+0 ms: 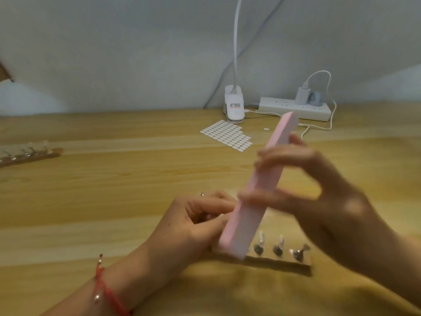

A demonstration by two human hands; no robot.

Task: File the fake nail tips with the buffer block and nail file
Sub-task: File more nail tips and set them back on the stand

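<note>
My right hand [319, 190] grips a long pink buffer block [257, 185], held steeply tilted with its lower end down at a clear nail stand [284, 261] on the wooden table. Three clear nail tips [279, 246] stick up from the stand, right of the block. My left hand [196, 222] sits against the stand's left end, fingers pinched right beside the block; what they pinch is hidden behind the block. Both the right hand and the block are motion-blurred.
A second nail stand with tips [27, 153] lies at the far left. A sheet of white adhesive tabs [227, 135], a white clip lamp base [234, 106] and a power strip [296, 108] with charger and cable sit at the back by the wall.
</note>
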